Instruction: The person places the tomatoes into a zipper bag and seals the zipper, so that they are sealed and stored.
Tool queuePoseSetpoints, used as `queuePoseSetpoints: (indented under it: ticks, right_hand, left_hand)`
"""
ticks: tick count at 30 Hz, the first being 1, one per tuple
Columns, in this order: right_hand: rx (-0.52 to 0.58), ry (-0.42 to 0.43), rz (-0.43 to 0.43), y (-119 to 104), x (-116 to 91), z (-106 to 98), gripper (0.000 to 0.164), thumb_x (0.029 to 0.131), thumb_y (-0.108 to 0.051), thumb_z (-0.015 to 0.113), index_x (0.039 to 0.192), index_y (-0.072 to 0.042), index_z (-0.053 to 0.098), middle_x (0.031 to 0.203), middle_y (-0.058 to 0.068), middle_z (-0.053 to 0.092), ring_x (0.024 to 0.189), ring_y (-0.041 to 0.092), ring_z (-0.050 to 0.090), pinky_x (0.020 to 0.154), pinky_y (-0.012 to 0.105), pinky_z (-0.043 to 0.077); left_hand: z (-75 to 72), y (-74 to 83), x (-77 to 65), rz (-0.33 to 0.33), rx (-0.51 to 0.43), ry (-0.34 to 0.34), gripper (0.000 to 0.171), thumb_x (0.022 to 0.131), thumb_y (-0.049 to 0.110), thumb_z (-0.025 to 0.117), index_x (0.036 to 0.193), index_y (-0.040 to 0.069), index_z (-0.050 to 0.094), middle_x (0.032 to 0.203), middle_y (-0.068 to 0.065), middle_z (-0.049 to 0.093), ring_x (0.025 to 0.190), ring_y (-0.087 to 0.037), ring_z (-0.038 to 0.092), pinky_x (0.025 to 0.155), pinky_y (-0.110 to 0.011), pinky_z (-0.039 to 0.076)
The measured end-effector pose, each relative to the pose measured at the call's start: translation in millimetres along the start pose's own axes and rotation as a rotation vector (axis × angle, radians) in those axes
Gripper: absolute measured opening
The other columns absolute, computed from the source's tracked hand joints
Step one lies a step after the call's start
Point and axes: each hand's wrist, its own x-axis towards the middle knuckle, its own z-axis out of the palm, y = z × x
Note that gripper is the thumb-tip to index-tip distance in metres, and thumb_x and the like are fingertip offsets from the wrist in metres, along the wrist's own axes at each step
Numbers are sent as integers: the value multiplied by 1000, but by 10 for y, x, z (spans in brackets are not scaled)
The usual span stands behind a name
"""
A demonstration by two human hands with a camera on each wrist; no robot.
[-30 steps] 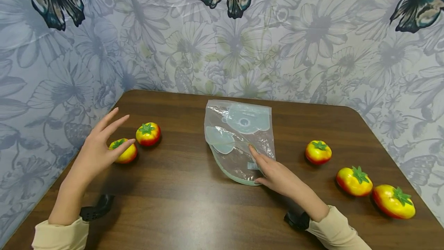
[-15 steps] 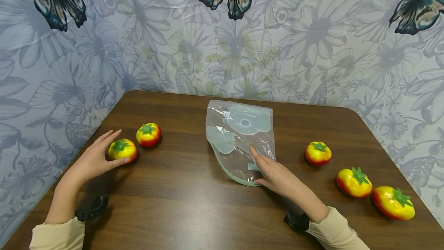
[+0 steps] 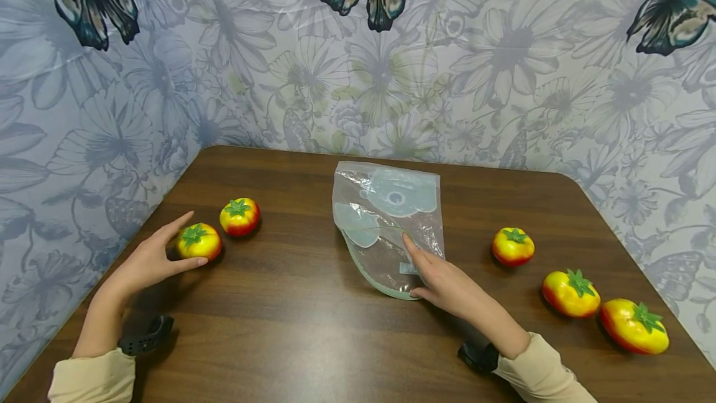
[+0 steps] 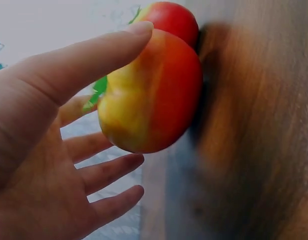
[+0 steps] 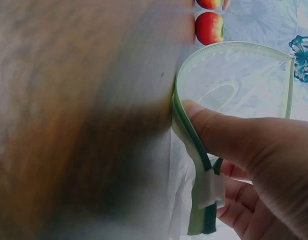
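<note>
My left hand is around a yellow-and-red tomato with a green leafy top, at the table's left side. Its thumb lies along the near side and its forefinger reaches past the far side; in the left wrist view the other fingers spread apart. A clear zip bag with pale blue shapes lies mid-table. My right hand is at the bag's mouth, thumb against the near green rim, straight forefinger at the upper one, the mouth parted. In the right wrist view a white slider sits below the thumb.
Another tomato sits just behind the one at my left hand. On the right stand three more: one tomato farther back, a middle tomato and a front tomato. Patterned fabric hangs behind the brown table.
My left hand has come down from above the left tomato to close around its sides, and has barely shifted in the last half second. The right hand and bag stay put.
</note>
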Motion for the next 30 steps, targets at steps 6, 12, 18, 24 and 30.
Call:
queuePoseSetpoints:
  ticks: [6,12,18,24,30]
  right_hand:
    - [2,0,-1,7,-6,6,105,73,-17,81,149,-2,10,139,21,39,119,31,47,93,41,42]
    - [-3,12,-10,7,-5,7,105,71,-16,82,148,1,13,138,22,40,118,32,48,92,42,43]
    - [9,1,-10,11,-6,6,104,73,-17,81,148,1,11,139,22,39,119,33,47,93,43,41]
    - [5,7,-10,17,-10,15,104,73,-17,82,148,2,13,139,22,39,120,32,47,93,43,41]
    - [13,10,-12,21,-15,17,105,73,-17,82,148,0,11,139,22,39,120,33,47,93,44,41]
  left_hand:
    - [4,-35,2,-70,-82,-41,99,81,26,75,150,6,7,145,-33,18,122,-58,24,90,-69,23]
    - [22,-75,10,-76,-98,-62,94,82,22,74,149,4,11,143,-35,19,121,-58,26,90,-68,25]
    - [49,-128,24,-53,-127,-54,90,82,19,74,148,2,15,142,-34,22,121,-56,28,89,-67,28]
    - [75,-167,24,-46,-152,-45,87,82,19,74,147,1,18,141,-32,24,122,-52,31,90,-66,29]
    - [86,-175,-2,-49,-161,-26,82,84,22,72,147,5,23,139,-27,30,115,-40,40,87,-25,39]
